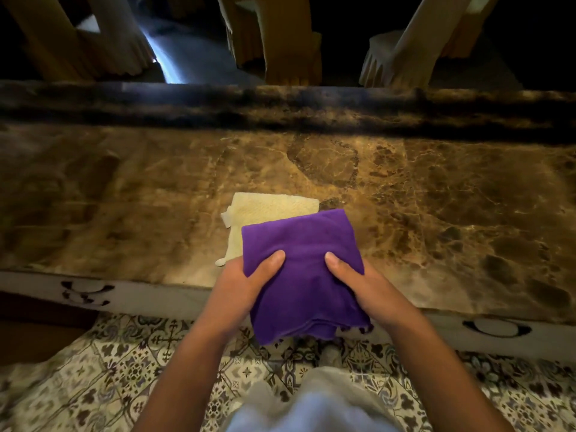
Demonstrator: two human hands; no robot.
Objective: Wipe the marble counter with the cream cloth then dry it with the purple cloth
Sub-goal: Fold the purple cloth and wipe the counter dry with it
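Note:
A folded purple cloth (304, 244) is held over the near edge of the brown marble counter (436, 188). My left hand (243, 285) grips its left side with the thumb on top. My right hand (358, 285) grips its right side the same way. The cloth's lower end hangs past the counter edge. A folded cream cloth (268, 210) lies flat on the counter just behind and to the left, partly covered by the purple cloth.
A raised dark marble ledge (280, 110) runs along the counter's far side. Behind it stand carved wooden furniture legs (290, 42) in the dark. A white carved front panel (93, 291) sits below the counter edge, above a patterned tile floor (124, 353).

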